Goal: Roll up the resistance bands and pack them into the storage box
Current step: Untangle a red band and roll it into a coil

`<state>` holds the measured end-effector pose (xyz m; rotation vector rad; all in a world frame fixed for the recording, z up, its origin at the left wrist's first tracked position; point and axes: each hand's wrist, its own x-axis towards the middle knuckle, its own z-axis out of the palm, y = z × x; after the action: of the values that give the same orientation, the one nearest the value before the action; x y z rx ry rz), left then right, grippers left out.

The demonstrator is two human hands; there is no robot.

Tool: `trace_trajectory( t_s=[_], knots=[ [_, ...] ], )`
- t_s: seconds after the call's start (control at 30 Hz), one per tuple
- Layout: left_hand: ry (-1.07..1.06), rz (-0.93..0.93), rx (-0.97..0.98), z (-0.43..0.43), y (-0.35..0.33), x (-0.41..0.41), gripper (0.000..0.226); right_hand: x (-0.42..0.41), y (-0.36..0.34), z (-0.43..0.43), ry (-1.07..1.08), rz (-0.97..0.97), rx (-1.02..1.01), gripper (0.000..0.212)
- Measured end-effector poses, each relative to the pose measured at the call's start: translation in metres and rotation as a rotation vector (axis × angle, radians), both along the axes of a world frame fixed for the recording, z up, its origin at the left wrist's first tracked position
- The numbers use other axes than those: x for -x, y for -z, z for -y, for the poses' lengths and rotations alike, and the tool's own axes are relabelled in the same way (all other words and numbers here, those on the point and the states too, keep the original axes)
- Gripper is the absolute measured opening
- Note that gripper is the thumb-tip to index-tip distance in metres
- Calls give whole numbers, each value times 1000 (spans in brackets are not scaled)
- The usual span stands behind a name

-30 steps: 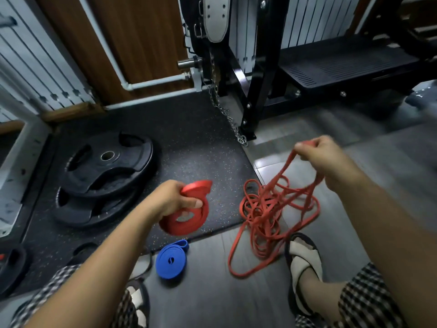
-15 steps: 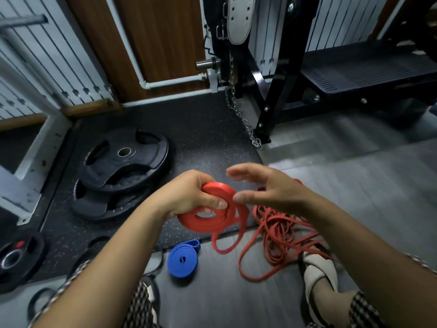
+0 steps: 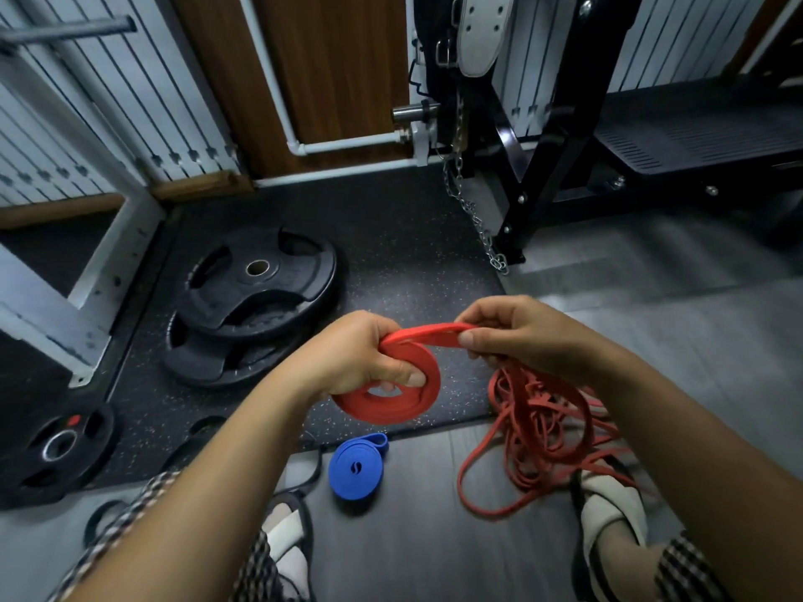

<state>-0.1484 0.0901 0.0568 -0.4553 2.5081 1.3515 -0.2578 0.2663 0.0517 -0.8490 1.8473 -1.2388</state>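
Note:
My left hand (image 3: 360, 358) grips a partly rolled red resistance band (image 3: 391, 399), thumb pressed on the flat coil. My right hand (image 3: 517, 336) pinches the band's free stretch just above and right of the coil. Below my right hand, a loose tangle of red band (image 3: 543, 436) lies on the floor. A blue band (image 3: 356, 467), rolled into a tight coil, rests on the grey floor between my feet. No storage box is in view.
Two stacked black weight plates (image 3: 256, 297) lie on the speckled rubber mat (image 3: 391, 254) to the left, with a smaller plate (image 3: 56, 449) at lower left. A black rack post (image 3: 547, 167) and hanging chain (image 3: 473, 210) stand behind. My sandalled feet (image 3: 608, 506) frame the floor.
My right hand, open half a second ago, has closed on the band's free stretch next to the coil. The view has shifted slightly right.

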Motion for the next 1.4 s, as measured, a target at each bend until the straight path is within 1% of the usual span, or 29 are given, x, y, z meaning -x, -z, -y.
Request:
trace_trajectory(
  t_s=[0.1, 0.2, 0.23, 0.37, 0.5, 0.53, 0.63, 0.7, 0.77, 0.8, 0.9, 0.93, 1.0, 1.1, 1.17, 1.3, 1.4],
  knots=[
    [7, -14, 21, 1, 0, -4, 19, 0, 0, 2, -57, -21, -57, 7],
    [-7, -35, 79, 2, 1, -6, 24, -7, 6, 8, -141, 21, -102, 22],
    [-6, -38, 107, 1, 2, -6, 24, -9, 9, 10, -151, 6, -98, 26],
    [23, -19, 169, -1, 5, -5, 25, -15, 14, 15, -112, -283, -77, 33],
    [11, -10, 177, 0, 4, -5, 26, -23, 13, 15, -111, -633, -47, 24],
    [11, -12, 176, 0, 4, -5, 26, -25, 14, 15, -125, -677, -39, 24],
    [15, -11, 209, -2, 3, -5, 27, -25, 18, 16, -129, -726, 19, 31],
    [12, -13, 242, -3, 3, -5, 26, -25, 19, 17, -115, -779, 53, 28],
    [15, -11, 296, -4, 3, -5, 27, -24, 17, 17, -109, -751, 58, 19],
    [24, -9, 328, -5, 2, -5, 28, -23, 15, 17, -109, -712, 47, 18],
    [86, -23, 454, -9, 2, -5, 37, -20, 11, 17, -71, -523, 37, 15],
    [91, -33, 465, -10, 1, -5, 39, -19, 10, 16, -64, -492, 30, 13],
    [90, -42, 448, -11, 1, -5, 40, -16, 13, 15, -87, -531, -20, 11],
    [107, -44, 458, -11, 1, -4, 39, -14, 18, 15, -147, -585, -89, 20],
    [120, -46, 460, -11, 3, -4, 40, -15, 18, 15, -173, -570, -109, 22],
    [116, -47, 420, -11, 4, -3, 39, -14, 17, 13, -187, -530, -109, 19],
    [78, -61, 395, -10, 3, -2, 32, -14, 16, 12, -142, -424, -80, 21]
  ],
)
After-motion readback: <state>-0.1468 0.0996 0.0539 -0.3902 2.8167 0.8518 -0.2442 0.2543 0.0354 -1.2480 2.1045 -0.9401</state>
